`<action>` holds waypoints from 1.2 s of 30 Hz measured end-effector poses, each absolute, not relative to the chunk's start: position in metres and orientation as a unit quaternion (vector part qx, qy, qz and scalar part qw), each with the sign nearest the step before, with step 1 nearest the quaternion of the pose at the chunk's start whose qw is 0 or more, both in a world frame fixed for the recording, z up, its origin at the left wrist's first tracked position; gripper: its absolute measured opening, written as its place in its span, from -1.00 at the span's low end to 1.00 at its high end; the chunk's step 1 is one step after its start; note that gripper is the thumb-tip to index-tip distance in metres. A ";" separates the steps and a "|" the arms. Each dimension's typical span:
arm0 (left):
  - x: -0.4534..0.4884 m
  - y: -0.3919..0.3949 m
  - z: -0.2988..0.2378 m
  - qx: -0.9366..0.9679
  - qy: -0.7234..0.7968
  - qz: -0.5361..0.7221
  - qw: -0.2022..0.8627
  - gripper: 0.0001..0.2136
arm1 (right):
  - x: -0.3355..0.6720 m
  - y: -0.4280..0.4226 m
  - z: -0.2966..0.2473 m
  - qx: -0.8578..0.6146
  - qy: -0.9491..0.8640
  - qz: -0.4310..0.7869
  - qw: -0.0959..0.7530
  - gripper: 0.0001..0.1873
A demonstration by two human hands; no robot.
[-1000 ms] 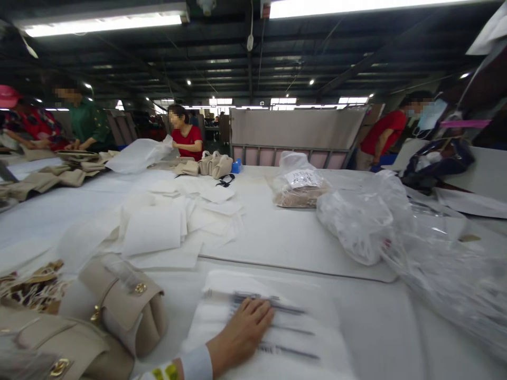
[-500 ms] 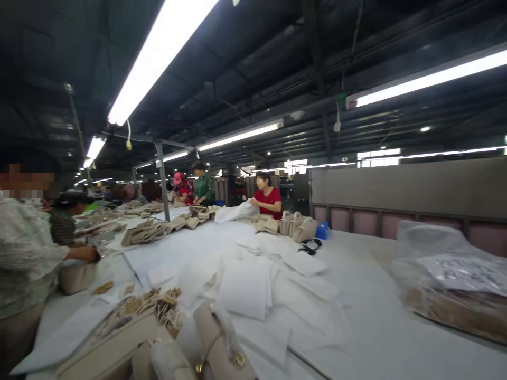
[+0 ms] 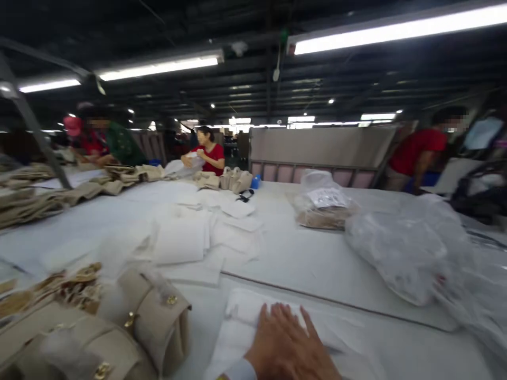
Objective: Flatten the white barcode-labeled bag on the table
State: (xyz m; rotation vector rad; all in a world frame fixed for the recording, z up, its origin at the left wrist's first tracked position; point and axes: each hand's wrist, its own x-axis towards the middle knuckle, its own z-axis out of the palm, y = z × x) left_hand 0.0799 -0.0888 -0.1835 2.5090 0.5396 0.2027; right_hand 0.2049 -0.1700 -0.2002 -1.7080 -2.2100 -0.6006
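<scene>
My left hand comes in from the bottom edge, with a pale cuff at its wrist. It lies flat on a white, sheet-like piece, fingers stretched forward. My right hand seems to overlap it from the right, its fingers also extended; blur hides where one hand ends and the other begins. Left of them stands a beige handbag with gold fittings and a pale wrapping on its handle. Another beige handbag is closer to the bottom left.
White sheets lie piled ahead. Clear plastic bags spread on the right, near a wrapped brown bundle. Tan scraps sit at left. A person in red handles white material across the table; another person bends at right.
The view has swung right and down. My hands have come into view on the white piece, while the co-worker at the left has left the picture. More plastic bags show on the right.
</scene>
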 end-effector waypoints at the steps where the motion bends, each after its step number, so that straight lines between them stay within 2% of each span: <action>1: 0.081 -0.089 -0.185 0.935 0.199 0.075 0.285 -0.32 | 0.230 -0.183 -0.204 -0.667 -0.718 -0.174 0.097 -0.48; 4: 0.080 -0.092 -0.184 0.933 0.202 0.064 0.292 -0.19 | 0.283 -0.198 -0.214 -0.766 -0.628 -0.128 0.057 -0.39; 7: 0.080 -0.095 -0.184 0.941 0.217 0.045 0.257 -0.20 | 0.298 -0.192 -0.220 -0.780 -0.619 -0.079 0.053 -0.42; 11: 0.086 -0.092 -0.192 0.947 0.238 -0.003 0.217 -0.22 | 0.288 -0.189 -0.215 -0.783 -0.618 -0.027 0.066 -0.49; 17: 0.094 -0.071 -0.201 0.942 0.215 -0.087 0.242 -0.36 | 0.253 -0.220 -0.180 -0.780 -0.616 0.019 0.106 -0.51; 20: 0.095 -0.066 -0.203 0.940 0.216 -0.105 0.243 -0.34 | 0.218 -0.252 -0.163 -0.761 -0.636 0.070 0.108 -0.53; 26: 0.098 -0.070 -0.204 0.936 0.242 -0.111 0.230 -0.33 | 0.170 -0.289 -0.152 -0.744 -0.647 0.155 0.056 -0.07; 30: 0.099 -0.073 -0.202 0.936 0.253 -0.106 0.219 -0.35 | 0.166 -0.288 -0.151 -0.742 -0.639 0.202 -0.004 0.09; 33: 0.099 -0.075 -0.202 0.937 0.261 -0.101 0.210 -0.36 | 0.165 -0.287 -0.144 -0.741 -0.634 0.220 -0.029 -0.06; 36: 0.099 -0.075 -0.203 0.938 0.263 -0.096 0.204 -0.36 | 0.154 -0.306 -0.142 -0.740 -0.634 0.221 -0.049 -0.42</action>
